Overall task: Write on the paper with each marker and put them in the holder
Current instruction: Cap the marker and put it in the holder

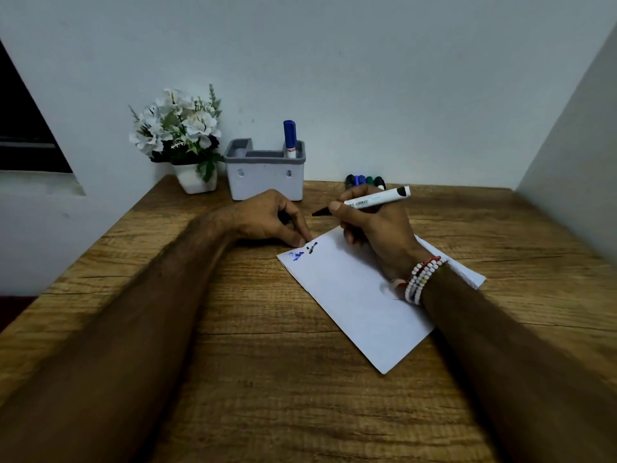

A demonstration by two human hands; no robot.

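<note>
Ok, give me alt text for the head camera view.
A person's right hand holds an uncapped black marker above a sheet of paper bearing blue and black scribbles, while the left hand pins its corner to a wooden table. Behind, a blue marker stands in a holder beside a flower pot.

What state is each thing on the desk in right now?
Black marker: uncapped, held in right hand, tip lifted off paper.
Paper: flat on desk, blue and black marks near its far corner.
Left hand: fingertips pinning the paper's corner.
Blue marker: capped, upright in holder.
Spare markers: capped, lying behind the right hand.
</note>
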